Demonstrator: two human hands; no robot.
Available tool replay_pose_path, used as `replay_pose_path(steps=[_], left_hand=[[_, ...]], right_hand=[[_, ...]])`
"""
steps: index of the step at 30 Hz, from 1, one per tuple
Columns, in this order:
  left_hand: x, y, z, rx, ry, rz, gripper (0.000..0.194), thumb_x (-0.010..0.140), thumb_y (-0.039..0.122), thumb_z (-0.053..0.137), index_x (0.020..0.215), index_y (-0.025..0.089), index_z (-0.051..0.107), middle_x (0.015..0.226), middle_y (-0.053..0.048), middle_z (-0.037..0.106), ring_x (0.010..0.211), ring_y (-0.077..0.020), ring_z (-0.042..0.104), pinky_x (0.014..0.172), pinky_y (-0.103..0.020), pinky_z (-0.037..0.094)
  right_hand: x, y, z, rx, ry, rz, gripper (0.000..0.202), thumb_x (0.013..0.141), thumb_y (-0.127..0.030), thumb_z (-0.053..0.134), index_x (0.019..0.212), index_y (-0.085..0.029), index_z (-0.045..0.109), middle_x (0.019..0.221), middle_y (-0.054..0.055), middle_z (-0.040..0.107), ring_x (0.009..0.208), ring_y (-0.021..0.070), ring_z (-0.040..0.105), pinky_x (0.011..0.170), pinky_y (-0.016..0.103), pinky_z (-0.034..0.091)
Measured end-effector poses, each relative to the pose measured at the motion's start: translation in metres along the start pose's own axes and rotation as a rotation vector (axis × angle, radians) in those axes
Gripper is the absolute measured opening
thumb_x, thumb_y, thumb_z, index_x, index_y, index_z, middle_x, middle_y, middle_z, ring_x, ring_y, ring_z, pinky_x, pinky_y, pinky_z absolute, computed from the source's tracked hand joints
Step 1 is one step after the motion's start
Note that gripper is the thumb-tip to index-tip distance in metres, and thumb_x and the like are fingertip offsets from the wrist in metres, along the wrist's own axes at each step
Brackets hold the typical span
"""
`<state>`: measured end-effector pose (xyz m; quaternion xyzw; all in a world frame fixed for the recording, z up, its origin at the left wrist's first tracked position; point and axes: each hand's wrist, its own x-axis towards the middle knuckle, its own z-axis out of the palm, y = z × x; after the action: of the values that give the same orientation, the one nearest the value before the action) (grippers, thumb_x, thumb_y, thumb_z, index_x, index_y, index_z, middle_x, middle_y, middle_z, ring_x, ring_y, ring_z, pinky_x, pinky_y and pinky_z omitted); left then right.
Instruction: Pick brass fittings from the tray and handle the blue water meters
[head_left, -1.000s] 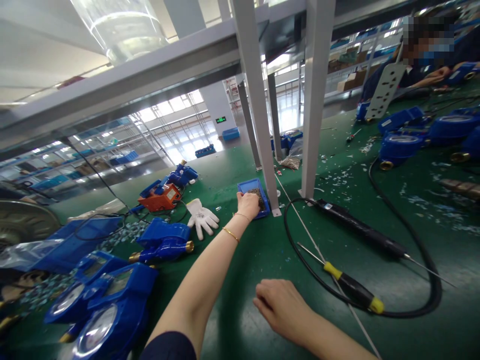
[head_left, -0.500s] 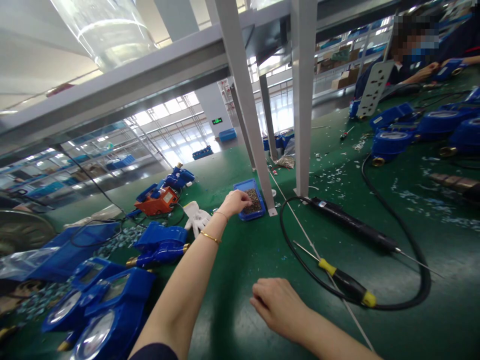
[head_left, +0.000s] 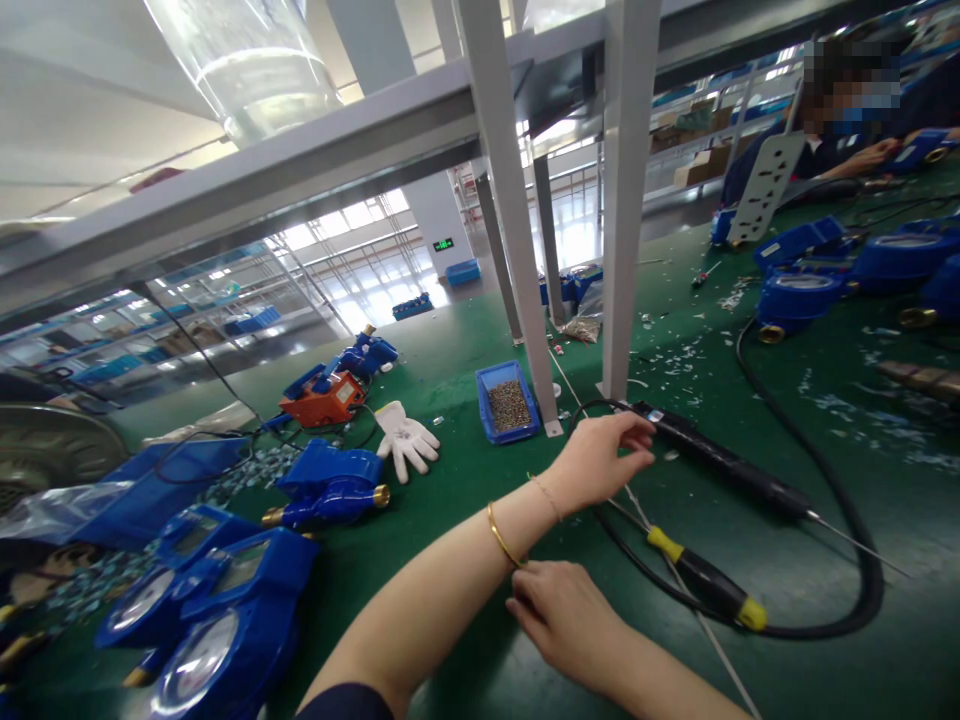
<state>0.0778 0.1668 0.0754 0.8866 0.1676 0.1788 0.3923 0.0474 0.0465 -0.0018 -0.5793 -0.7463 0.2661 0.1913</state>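
My left hand [head_left: 611, 455] is over the green table beside the black electric screwdriver [head_left: 727, 460]. Its thumb and fingers are apart and nothing shows between them. Below my left wrist, my right hand [head_left: 566, 615] is closed low over the table; its curled fingers hide whatever they may hold. A small blue tray [head_left: 485, 405] of tiny metal parts stands by the foot of a grey post. To the right of my right hand lies a yellow and black screwdriver [head_left: 709, 580].
Blue meters [head_left: 244, 590] and a white glove [head_left: 405, 440] lie on the left, near an orange device [head_left: 322, 400]. Grey posts [head_left: 628, 200] rise ahead. A black cable [head_left: 817, 425] loops on the right. More meters, a power strip [head_left: 766, 190] and a person are farther right.
My left hand has left the blue tray and moved right and nearer, its fingers now apart, its forearm passing just above my right hand. My right hand has barely moved.
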Motion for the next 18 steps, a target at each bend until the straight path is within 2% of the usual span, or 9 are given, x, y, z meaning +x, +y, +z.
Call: replay_pose_path(steps=[2, 3, 5, 7, 9, 11, 15, 18], left_hand=[[0.000, -0.003, 0.007, -0.109, 0.278, 0.055, 0.014, 0.090, 0.015, 0.063, 0.105, 0.016, 0.064, 0.102, -0.005, 0.072, 0.089, -0.0148, 0.070, 0.086, -0.023, 0.054], [-0.001, -0.008, 0.001, -0.047, 0.372, 0.020, 0.011, 0.095, 0.019, 0.058, 0.104, 0.017, 0.062, 0.101, -0.004, 0.071, 0.088, -0.0138, 0.070, 0.084, -0.023, 0.055], [-0.004, -0.023, -0.023, 0.205, 0.485, -0.120, 0.018, 0.102, 0.024, 0.044, 0.102, 0.016, 0.061, 0.095, -0.003, 0.070, 0.084, -0.0124, 0.068, 0.080, -0.021, 0.054], [-0.007, -0.044, -0.055, 0.423, 0.524, -0.272, 0.022, 0.102, 0.020, 0.040, 0.102, 0.015, 0.061, 0.095, -0.005, 0.069, 0.085, -0.0142, 0.066, 0.081, -0.024, 0.053], [-0.009, -0.066, -0.083, 0.547, 0.474, -0.365, 0.015, 0.096, 0.014, 0.050, 0.097, 0.014, 0.066, 0.095, -0.007, 0.068, 0.092, -0.0192, 0.065, 0.088, -0.031, 0.051], [-0.007, -0.084, -0.098, 0.662, 0.366, -0.426, 0.009, 0.087, 0.011, 0.062, 0.087, 0.015, 0.070, 0.097, -0.008, 0.068, 0.101, -0.0244, 0.062, 0.096, -0.038, 0.048], [0.002, -0.102, -0.095, 0.836, 0.162, -0.486, 0.001, 0.085, 0.014, 0.070, 0.084, 0.014, 0.069, 0.106, -0.009, 0.066, 0.116, -0.0285, 0.055, 0.106, -0.049, 0.041], [0.011, -0.105, -0.088, 0.926, 0.082, -0.521, 0.010, 0.090, 0.022, 0.068, 0.091, 0.013, 0.067, 0.109, -0.008, 0.065, 0.119, -0.0276, 0.054, 0.108, -0.053, 0.040]], right_hand=[[0.001, 0.000, 0.001, 0.001, -0.005, 0.002, 0.017, 0.095, -0.023, 0.052, 0.085, -0.018, 0.063, 0.089, 0.003, 0.068, 0.083, 0.0175, 0.065, 0.064, 0.029, 0.028], [0.001, 0.001, 0.001, -0.001, -0.005, 0.001, 0.017, 0.095, -0.023, 0.051, 0.085, -0.018, 0.063, 0.089, 0.003, 0.068, 0.083, 0.0178, 0.065, 0.064, 0.030, 0.028], [0.001, 0.000, 0.002, -0.008, -0.011, -0.002, 0.018, 0.096, -0.024, 0.050, 0.084, -0.018, 0.063, 0.088, 0.003, 0.067, 0.083, 0.0180, 0.064, 0.064, 0.030, 0.027], [0.001, 0.000, 0.002, -0.013, -0.020, -0.003, 0.018, 0.096, -0.024, 0.050, 0.084, -0.019, 0.063, 0.089, 0.003, 0.067, 0.084, 0.0182, 0.064, 0.064, 0.030, 0.026], [0.000, -0.001, 0.002, -0.018, -0.036, 0.007, 0.018, 0.096, -0.023, 0.050, 0.085, -0.018, 0.063, 0.090, 0.003, 0.067, 0.084, 0.0182, 0.064, 0.065, 0.030, 0.026], [0.000, -0.001, 0.002, -0.028, -0.052, 0.020, 0.018, 0.097, -0.023, 0.050, 0.086, -0.018, 0.063, 0.091, 0.003, 0.067, 0.085, 0.0182, 0.064, 0.065, 0.030, 0.025], [0.000, -0.001, 0.001, -0.047, -0.072, 0.029, 0.018, 0.098, -0.023, 0.049, 0.087, -0.018, 0.063, 0.091, 0.003, 0.067, 0.086, 0.0183, 0.063, 0.066, 0.030, 0.025], [0.000, 0.000, 0.002, -0.051, -0.066, 0.030, 0.017, 0.098, -0.022, 0.050, 0.087, -0.018, 0.062, 0.091, 0.003, 0.066, 0.086, 0.0185, 0.064, 0.066, 0.030, 0.025]])
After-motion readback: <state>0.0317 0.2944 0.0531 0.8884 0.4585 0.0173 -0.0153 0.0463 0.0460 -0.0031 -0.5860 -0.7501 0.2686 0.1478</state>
